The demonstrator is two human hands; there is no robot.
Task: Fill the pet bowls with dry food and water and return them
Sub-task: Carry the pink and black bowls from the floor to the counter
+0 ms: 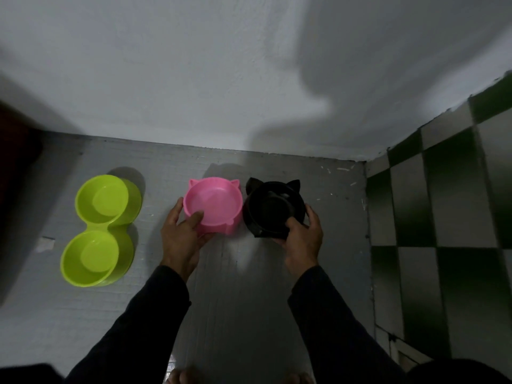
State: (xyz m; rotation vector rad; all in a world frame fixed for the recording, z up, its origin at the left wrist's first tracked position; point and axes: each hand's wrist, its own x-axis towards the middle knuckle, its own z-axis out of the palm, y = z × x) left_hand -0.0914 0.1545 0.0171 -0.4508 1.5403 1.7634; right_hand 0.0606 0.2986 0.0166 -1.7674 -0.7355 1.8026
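Three pet bowls sit on a grey floor point(249, 286) along the white wall. Leftmost, a lime-green double bowl point(101, 230), both wells empty. Next, a pink cat-eared bowl point(216, 205), empty, its near rim pinched by the left hand point(184, 234). Touching it, toward the checkered-tile corner, a black cat-eared bowl point(273, 207), gripped by the right hand point(303, 236).

Both my arms reach forward in dark long sleeves, wrists bare. My left hand point(181, 234) is curled, thumb hooked over the near rim of the pink plastic cat-eared bowl point(213, 205), fingers wrapping its outer side. My right hand point(303, 236) clamps the black cat-eared bowl point(273, 206), thumb inside the rim, fingers along the right wall.
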